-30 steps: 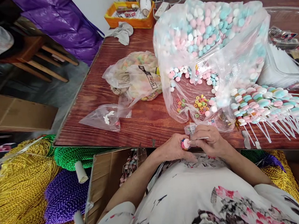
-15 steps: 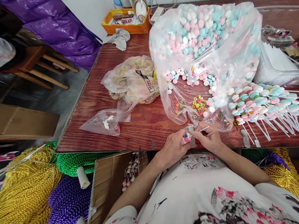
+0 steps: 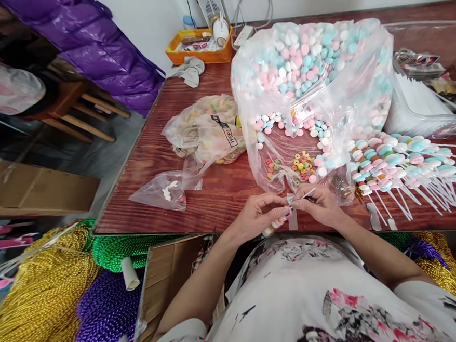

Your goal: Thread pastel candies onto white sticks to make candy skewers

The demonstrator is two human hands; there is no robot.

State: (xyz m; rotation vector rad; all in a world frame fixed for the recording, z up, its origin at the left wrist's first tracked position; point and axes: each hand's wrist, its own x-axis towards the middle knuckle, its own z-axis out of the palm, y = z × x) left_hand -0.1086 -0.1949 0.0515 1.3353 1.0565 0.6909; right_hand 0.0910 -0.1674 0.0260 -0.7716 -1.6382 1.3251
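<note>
At the table's front edge, my left hand (image 3: 259, 215) is closed around a short candy-like skewer (image 3: 271, 227), whose pale, coloured pieces show below the fingers. Close beside it, my right hand (image 3: 319, 204) pinches a thin white stick (image 3: 309, 193) that pokes up between thumb and fingers. The fingertips of both hands nearly meet; what lies exactly between them is partly hidden. Under them a strip of clear tape (image 3: 293, 219) sits on the tabletop. Just beyond, small coloured rings (image 3: 303, 166) lie on the plastic of a large bag (image 3: 245, 86) of pastel discs.
To the right lie several finished-looking disc skewers (image 3: 407, 161) with white sticks, beside a clear bin (image 3: 422, 100) of white sticks. A tied plastic bag (image 3: 205, 128) and a small clear bag (image 3: 159, 191) are on the left. An orange tray (image 3: 200, 55) stands at the back.
My left hand has turned, and the skewer in it now points down and left, showing more of its length. Both hands stay close together. The camera view has shifted slightly.
</note>
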